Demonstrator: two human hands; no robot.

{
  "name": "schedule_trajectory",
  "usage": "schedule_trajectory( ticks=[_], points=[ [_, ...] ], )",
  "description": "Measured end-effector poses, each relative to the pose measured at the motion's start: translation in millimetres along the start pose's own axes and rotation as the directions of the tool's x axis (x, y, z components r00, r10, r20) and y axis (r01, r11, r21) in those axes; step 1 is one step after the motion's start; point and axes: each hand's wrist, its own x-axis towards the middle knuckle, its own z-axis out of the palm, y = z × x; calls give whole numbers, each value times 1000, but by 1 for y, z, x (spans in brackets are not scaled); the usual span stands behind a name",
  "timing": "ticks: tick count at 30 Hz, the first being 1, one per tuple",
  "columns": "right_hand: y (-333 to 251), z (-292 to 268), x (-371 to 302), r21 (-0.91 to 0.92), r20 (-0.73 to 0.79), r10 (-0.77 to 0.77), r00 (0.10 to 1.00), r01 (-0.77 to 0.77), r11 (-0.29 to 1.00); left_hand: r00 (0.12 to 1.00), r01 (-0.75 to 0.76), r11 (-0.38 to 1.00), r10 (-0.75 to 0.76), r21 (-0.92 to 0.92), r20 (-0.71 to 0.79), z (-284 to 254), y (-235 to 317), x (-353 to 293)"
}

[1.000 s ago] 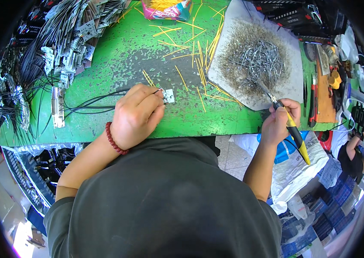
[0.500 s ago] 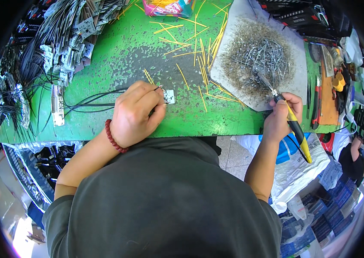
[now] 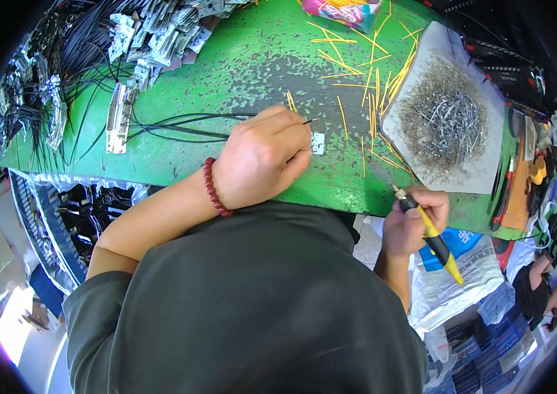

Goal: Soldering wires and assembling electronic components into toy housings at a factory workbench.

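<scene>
My left hand [image 3: 262,157] is closed in a pinch at the front of the green bench. A black wire [image 3: 308,121] with a bare end sticks out from its fingers; other black wires [image 3: 183,123] trail off to the left. Beside the fingertips lies a small white circuit board [image 3: 318,143], partly hidden by the hand. Gripped in my right hand [image 3: 413,226] is a yellow and black soldering iron [image 3: 435,241]. Its blurred tip points up and left over the bench, apart from the board.
A pale sheet [image 3: 410,141] at the right carries a heap of metallic clippings [image 3: 452,125]. Yellow thin sticks [image 3: 342,118] lie scattered left of it. Metal strips [image 3: 119,118] and piled circuit boards [image 3: 166,39] with wires fill the far left. A red cutter [image 3: 505,190] lies at the right edge.
The soldering iron has come off the clippings heap and moved toward the board beside my left hand. My left hand keeps its pinch. The whole view has shifted.
</scene>
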Motion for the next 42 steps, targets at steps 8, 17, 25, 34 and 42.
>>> schedule_trajectory(
  ticks=[8, 17, 25, 34, 42],
  points=[
    [7, 17, -13, -87, 141, 20, 990, -8, 996, 1000, 8, 999, -8, 41, 14, -3, 0, 1],
    [8, 19, -15, -132, 210, 19, 978, 9, 991, 1000, 19, 999, -20, 42, 17, -3, 1, 1],
    [5, 20, -14, -203, 223, 31, 974, 15, 979, 999, 25, 998, -26, 51, 27, -2, 1, 0],
    [6, 17, -14, -273, 264, 108, 959, -33, 961, 999, 27, 998, -28, 52, 18, -2, 0, 0],
    [9, 17, -15, -120, 191, 17, 982, 6, 993, 1000, 19, 998, -20, 56, 12, -1, 1, 0]
  ],
)
